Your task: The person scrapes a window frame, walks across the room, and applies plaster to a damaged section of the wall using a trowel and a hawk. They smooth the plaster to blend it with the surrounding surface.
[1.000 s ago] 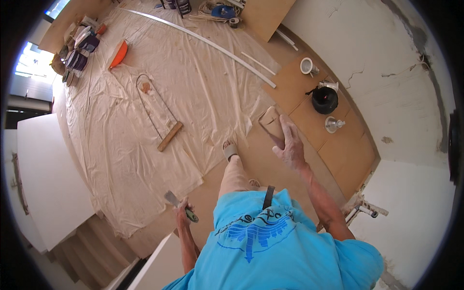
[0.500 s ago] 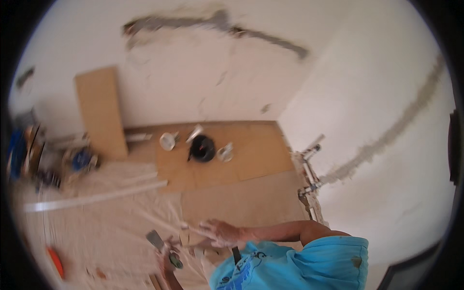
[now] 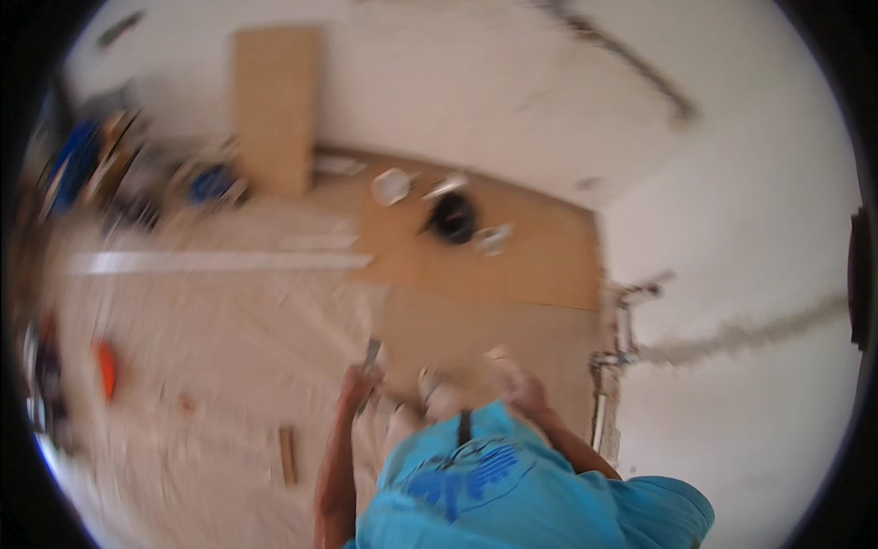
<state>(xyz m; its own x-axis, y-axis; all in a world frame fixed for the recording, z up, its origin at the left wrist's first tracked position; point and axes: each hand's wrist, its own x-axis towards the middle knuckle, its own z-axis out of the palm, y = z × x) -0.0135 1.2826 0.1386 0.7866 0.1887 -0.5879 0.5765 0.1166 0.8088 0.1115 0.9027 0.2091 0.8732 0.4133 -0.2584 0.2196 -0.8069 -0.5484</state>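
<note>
Within left grip: scraper, blade jutting forward.

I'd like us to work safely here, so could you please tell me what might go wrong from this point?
Tripping: the long white strip on the wrinkled floor sheet could catch someone's step.
Falling badly: the left hand holds a scraper and the right hand a pale block, so neither may be free to break a fall.
Knocking: the exposed pipes by the right-hand wall might get bumped.
</note>
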